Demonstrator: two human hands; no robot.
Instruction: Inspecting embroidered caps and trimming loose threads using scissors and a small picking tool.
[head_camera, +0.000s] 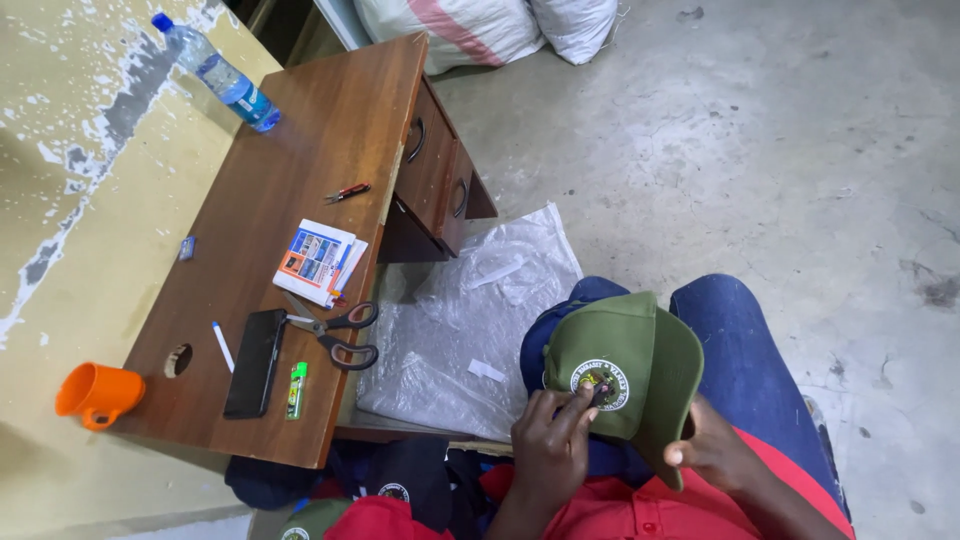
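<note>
Grey concrete floor (780, 150), brown wooden bench (300, 190) far left; olive-green cloth cap (640, 350) over lap, right hand (715, 450) grip closed on brim, left hand (550, 440) fingertips pinching its round embroidered badge (600, 383).

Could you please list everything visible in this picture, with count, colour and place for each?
cap: one, green with round badge, on the lap
desk: one, brown wood, left
bottle: one, clear with blue cap, lying at the desk's far end
scissors: one, black handles, desk's right edge
phone: one, black, on desk
mug: one, orange, desk's near left corner
booklets: small stack, white, mid-desk
lighter: one, green, beside phone
plastic sheet: one, clear, floor
sacks: two, white, top
left hand: touching badge
right hand: holding the brim
</note>
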